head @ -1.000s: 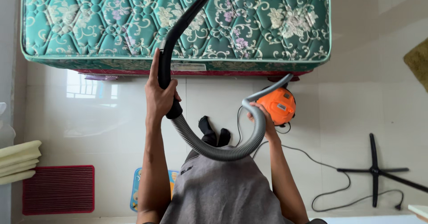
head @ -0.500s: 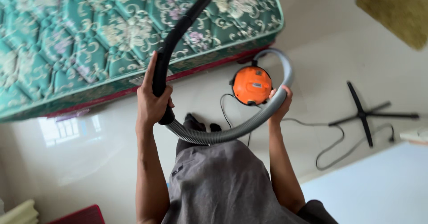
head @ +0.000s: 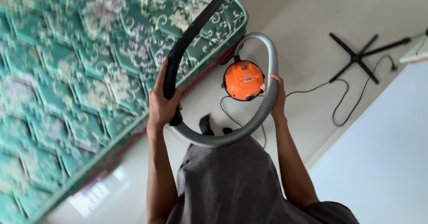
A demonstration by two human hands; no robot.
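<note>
Head view: the green quilted mattress (head: 67,72) fills the left, its corner edge just beside the orange vacuum (head: 243,80); bare floor (head: 307,50) opens to the right. Left hand (head: 161,105) is wrapped tight around the black wand (head: 187,41). Right hand (head: 277,97) curls around the grey hose (head: 223,139), just beside the vacuum.

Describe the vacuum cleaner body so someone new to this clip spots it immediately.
Start at the green floral mattress and follow its red-edged corner to the pale floor. There sits the vacuum body, beside the right hand gripping the grey hose. It is the only round, bright orange thing.
</note>
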